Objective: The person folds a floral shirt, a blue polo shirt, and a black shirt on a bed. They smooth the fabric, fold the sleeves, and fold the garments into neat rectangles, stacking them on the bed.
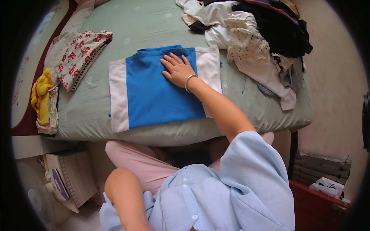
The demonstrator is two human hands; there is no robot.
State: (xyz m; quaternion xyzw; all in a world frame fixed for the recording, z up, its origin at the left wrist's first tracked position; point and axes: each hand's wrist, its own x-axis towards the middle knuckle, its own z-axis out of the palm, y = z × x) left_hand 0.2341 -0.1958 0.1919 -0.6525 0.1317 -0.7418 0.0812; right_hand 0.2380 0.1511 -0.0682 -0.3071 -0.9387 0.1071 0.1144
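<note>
A blue garment with white side panels (162, 95) lies folded into a wide rectangle near the front edge of the bed. My right hand (178, 70) rests flat on its upper part, fingers apart, palm down, with a silver-coloured bangle at the wrist. The hand grips nothing. My left hand is out of view; only the bent left elbow and forearm show at the bottom. Left of the blue garment lies a white cloth with red flowers and a black-and-white striped edge (82, 56).
A heap of mixed clothes (245, 34) covers the bed's right side. Folded cloths with a yellow one (43, 95) on top lie at the left corner. Below left are a white cabinet (78, 173) and a fan (35, 199). A red wooden box (312, 208) stands lower right.
</note>
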